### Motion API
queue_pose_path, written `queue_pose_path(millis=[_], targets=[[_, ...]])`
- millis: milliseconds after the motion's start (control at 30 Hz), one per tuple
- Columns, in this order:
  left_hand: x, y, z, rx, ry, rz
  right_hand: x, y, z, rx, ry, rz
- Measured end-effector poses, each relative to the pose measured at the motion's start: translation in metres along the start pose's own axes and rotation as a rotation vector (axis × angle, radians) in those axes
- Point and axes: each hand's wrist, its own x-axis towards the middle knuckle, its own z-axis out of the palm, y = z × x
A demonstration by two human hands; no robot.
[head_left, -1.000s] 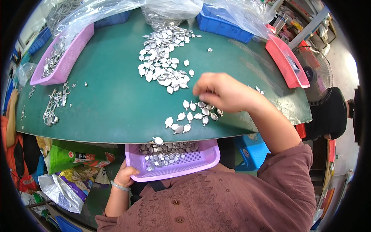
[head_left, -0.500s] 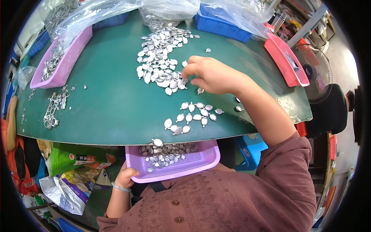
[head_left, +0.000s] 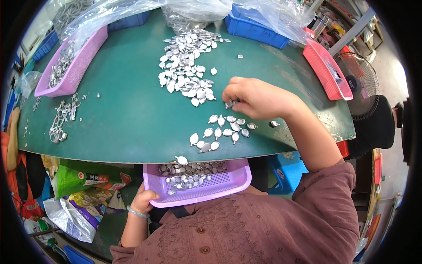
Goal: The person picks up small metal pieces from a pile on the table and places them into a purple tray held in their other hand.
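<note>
My left hand (head_left: pixel 144 199) grips the near left corner of a purple plastic basket (head_left: pixel 200 203) below the table's front edge. Small silvery oval metal pieces lie inside it. Over the table, my right hand (head_left: pixel 259 97) has its fingertips closed on a small silvery oval metal piece (head_left: pixel 229 104), partly hidden by the fingers. To its left spreads a big pile of oval metal pieces (head_left: pixel 187 59). A looser group of the same pieces (head_left: pixel 227 132) lies nearer me, and a single oval piece (head_left: pixel 181 160) rests at the table's front edge.
The green table (head_left: pixel 123 97) also bears a lilac basket (head_left: pixel 81 70) of metal parts, loose metal rings (head_left: pixel 56 135), a blue tray (head_left: pixel 255 31), a pink basket (head_left: pixel 325 72) and clear plastic bags (head_left: pixel 200 11). A fan (head_left: pixel 358 86) stands right; another person's arm (head_left: pixel 13 132) shows far left.
My right hand has moved right and toward me, away from the big pile's edge, and now closes over an oval piece. My left hand still holds the basket in place.
</note>
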Motion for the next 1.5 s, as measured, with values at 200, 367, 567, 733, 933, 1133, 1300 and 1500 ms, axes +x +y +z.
queue_pose_path(millis=[200, 367, 567, 733, 933, 1133, 1300, 1500], targets=[[-0.001, 0.001, 0.002, 0.017, -0.004, 0.009, -0.004, -0.028, -0.003, 0.178, -0.087, 0.062], [0.000, 0.001, 0.001, 0.023, -0.006, -0.004, 0.017, -0.014, 0.012, 0.062, 0.231, 0.003], [-0.001, -0.001, -0.003, 0.002, -0.009, 0.002, 0.012, -0.005, 0.012, 0.031, 0.102, -0.061], [0.000, 0.000, -0.002, -0.005, -0.014, 0.007, 0.021, -0.010, 0.009, 0.107, 0.200, 0.029], [0.000, -0.001, -0.004, 0.003, -0.032, 0.007, 0.032, -0.009, 0.023, -0.064, 0.233, 0.076], [-0.001, 0.000, -0.003, -0.007, -0.016, 0.008, 0.028, -0.002, 0.012, 0.048, 0.126, 0.084], [0.000, 0.003, 0.000, 0.000, -0.028, -0.004, 0.024, 0.001, 0.015, 0.023, 0.177, 0.049], [0.001, 0.001, -0.002, 0.006, -0.024, 0.004, 0.015, -0.006, 0.014, -0.021, 0.166, 0.045]])
